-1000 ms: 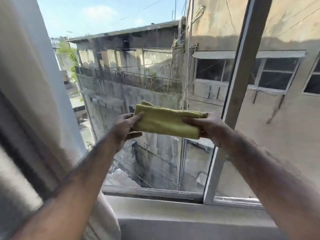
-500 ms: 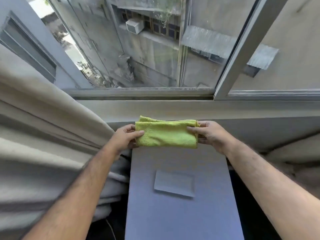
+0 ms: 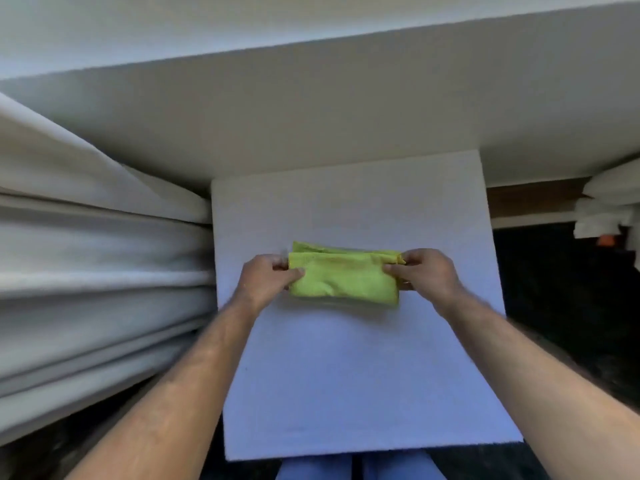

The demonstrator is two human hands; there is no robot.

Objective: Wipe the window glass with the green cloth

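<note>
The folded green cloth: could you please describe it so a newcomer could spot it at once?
Find the pale rectangular table top below the window ledge, with cream curtain folds on its left. The folded yellow-green microfibre cloth lies across its middle, pinched between left hand and right hand: the only bright colour there.

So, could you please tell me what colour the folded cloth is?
Yellow-green; the cloth shows best in the head view, the only one.

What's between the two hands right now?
In the head view, only the folded green cloth spans between the left hand and right hand, each pinching one end.
</note>
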